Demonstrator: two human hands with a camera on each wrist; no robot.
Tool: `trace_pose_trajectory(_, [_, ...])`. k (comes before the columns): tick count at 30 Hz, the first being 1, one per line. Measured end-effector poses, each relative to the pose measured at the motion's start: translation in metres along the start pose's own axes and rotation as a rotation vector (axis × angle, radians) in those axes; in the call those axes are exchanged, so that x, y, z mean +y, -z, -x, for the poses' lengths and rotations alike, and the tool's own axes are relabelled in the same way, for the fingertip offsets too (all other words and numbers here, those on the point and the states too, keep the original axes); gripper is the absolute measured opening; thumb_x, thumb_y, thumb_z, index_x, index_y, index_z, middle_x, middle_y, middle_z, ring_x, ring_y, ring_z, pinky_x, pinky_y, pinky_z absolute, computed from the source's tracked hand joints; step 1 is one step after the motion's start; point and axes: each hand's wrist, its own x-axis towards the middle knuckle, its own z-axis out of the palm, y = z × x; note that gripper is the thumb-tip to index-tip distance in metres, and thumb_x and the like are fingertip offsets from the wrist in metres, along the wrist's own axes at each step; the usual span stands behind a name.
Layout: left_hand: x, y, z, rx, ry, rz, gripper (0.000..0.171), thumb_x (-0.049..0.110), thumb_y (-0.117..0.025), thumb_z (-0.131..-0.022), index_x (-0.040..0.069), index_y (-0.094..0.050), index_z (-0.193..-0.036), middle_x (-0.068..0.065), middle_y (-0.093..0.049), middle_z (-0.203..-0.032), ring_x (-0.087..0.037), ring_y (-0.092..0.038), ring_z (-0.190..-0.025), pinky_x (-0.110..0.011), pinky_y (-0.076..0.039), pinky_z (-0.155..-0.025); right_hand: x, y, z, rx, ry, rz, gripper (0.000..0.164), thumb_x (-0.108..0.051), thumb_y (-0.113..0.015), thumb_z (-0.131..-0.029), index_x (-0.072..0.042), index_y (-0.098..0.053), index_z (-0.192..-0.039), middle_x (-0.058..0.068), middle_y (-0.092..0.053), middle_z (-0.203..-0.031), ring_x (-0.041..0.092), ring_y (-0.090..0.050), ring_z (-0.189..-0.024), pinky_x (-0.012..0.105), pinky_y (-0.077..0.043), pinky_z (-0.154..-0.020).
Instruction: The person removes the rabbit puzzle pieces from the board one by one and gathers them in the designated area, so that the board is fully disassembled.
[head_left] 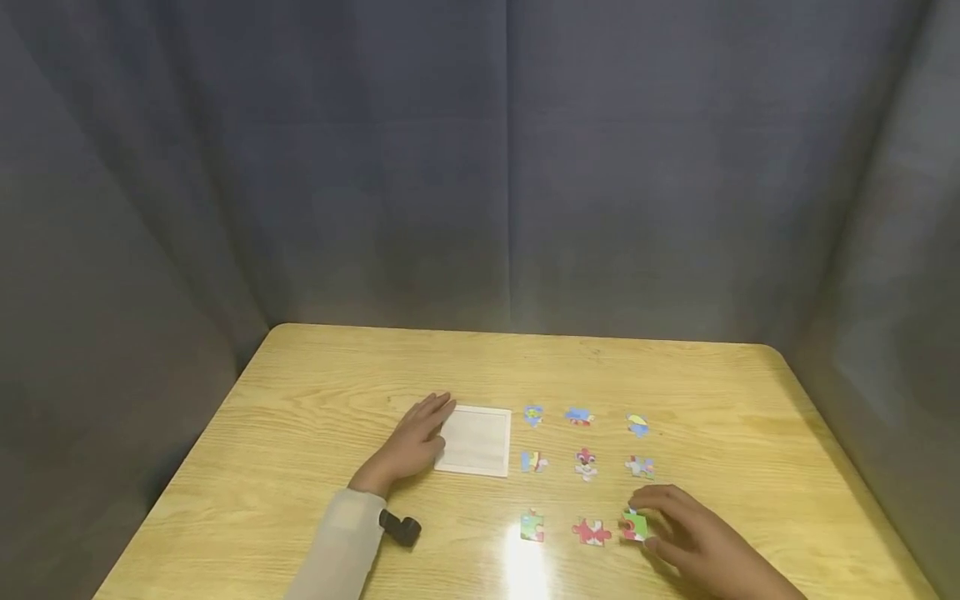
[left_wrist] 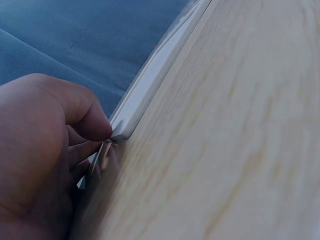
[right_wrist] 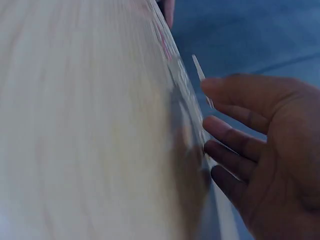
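Note:
A shallow, light wooden puzzle tray (head_left: 474, 442) lies flat on the table with nothing in it. My left hand (head_left: 408, 440) rests along its left side, fingers stretched out, thumb touching the edge. The thumb (left_wrist: 97, 122) shows at the tray's corner in the left wrist view, with the other fingers partly hidden behind it. At the front right, my right hand (head_left: 693, 533) pinches a green and red puzzle piece (head_left: 634, 526) between thumb and fingers. The right wrist view shows that piece (right_wrist: 198, 67) edge-on, raised off the tabletop.
Several other puzzle pieces lie apart in rows right of the tray, among them a red one (head_left: 592, 532), a green one (head_left: 532, 527) and a face piece (head_left: 586, 464). The wooden table (head_left: 300, 400) has grey curtains (head_left: 510, 167) behind and at both sides.

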Motion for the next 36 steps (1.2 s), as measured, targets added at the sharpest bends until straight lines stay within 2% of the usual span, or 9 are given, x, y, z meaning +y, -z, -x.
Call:
trace_pose_trajectory(3, [0.001, 0.002, 0.000, 0.005, -0.012, 0.001, 0.062, 0.013, -0.048, -0.093, 0.010, -0.032, -0.152, -0.006, -0.021, -0.161, -0.029, -0.008, -0.148, -0.058, -0.007, -0.116, 0.010, 0.001, 0.003, -0.014, -0.001, -0.020, 0.043, -0.027, -0.065, -0.093, -0.024, -0.055, -0.135, -0.004, -0.048, -0.140, 0.008, -0.040, -0.131, 0.017, -0.040, -0.100])
trace_pose_trajectory(7, [0.002, 0.003, 0.001, 0.002, -0.019, 0.003, 0.062, 0.012, -0.048, -0.093, 0.010, -0.032, -0.152, -0.007, -0.020, -0.161, -0.030, -0.007, -0.148, -0.059, -0.007, -0.116, 0.021, 0.004, 0.006, -0.020, 0.065, -0.063, 0.044, -0.021, -0.064, -0.094, -0.018, -0.054, -0.137, 0.003, -0.046, -0.142, 0.007, -0.038, -0.133, 0.013, -0.036, -0.102])
trace_pose_trajectory(9, [0.002, 0.003, 0.001, 0.000, -0.015, 0.005, 0.062, 0.013, -0.047, -0.093, 0.011, -0.031, -0.153, -0.005, -0.020, -0.161, -0.028, -0.006, -0.149, -0.058, -0.006, -0.116, 0.024, 0.006, 0.006, -0.023, 0.074, -0.082, 0.044, -0.021, -0.064, -0.094, -0.018, -0.054, -0.136, 0.004, -0.046, -0.142, 0.006, -0.038, -0.134, 0.010, -0.032, -0.103])
trace_pose_trajectory(16, [0.001, 0.007, 0.000, -0.010, -0.018, 0.026, 0.063, 0.012, -0.047, -0.093, 0.012, -0.030, -0.153, -0.004, -0.018, -0.162, -0.028, -0.004, -0.149, -0.060, -0.005, -0.116, 0.025, 0.007, 0.004, -0.025, 0.091, -0.075, 0.043, -0.022, -0.066, -0.092, -0.021, -0.056, -0.134, 0.001, -0.046, -0.143, 0.014, -0.040, -0.134, 0.007, -0.025, -0.104])
trace_pose_trajectory(22, [0.000, 0.003, 0.001, -0.028, -0.004, 0.033, 0.063, 0.012, -0.047, -0.093, 0.013, -0.030, -0.154, -0.004, -0.017, -0.162, -0.027, -0.004, -0.149, -0.059, -0.006, -0.116, 0.023, 0.004, 0.009, -0.035, 0.018, -0.106, 0.040, -0.027, -0.066, -0.092, -0.022, -0.057, -0.131, -0.001, -0.046, -0.143, 0.013, -0.038, -0.135, 0.005, -0.021, -0.104])
trace_pose_trajectory(28, [-0.001, 0.003, 0.000, -0.011, -0.014, 0.021, 0.062, 0.013, -0.047, -0.093, 0.013, -0.031, -0.153, -0.004, -0.019, -0.161, -0.026, -0.006, -0.149, -0.058, -0.008, -0.116, 0.020, 0.002, 0.007, -0.028, -0.022, -0.099, 0.041, -0.029, -0.068, -0.091, -0.022, -0.058, -0.129, -0.002, -0.046, -0.142, 0.011, -0.038, -0.135, 0.005, -0.020, -0.104])
trace_pose_trajectory(36, [-0.002, 0.001, 0.000, -0.016, -0.006, 0.027, 0.062, 0.014, -0.048, -0.094, 0.014, -0.030, -0.154, -0.002, -0.018, -0.162, -0.024, -0.005, -0.149, -0.058, -0.007, -0.116, 0.021, -0.001, 0.007, 0.000, 0.043, 0.013, 0.040, -0.027, -0.068, -0.091, -0.024, -0.057, -0.129, -0.002, -0.045, -0.142, 0.013, -0.039, -0.132, 0.008, -0.026, -0.104])
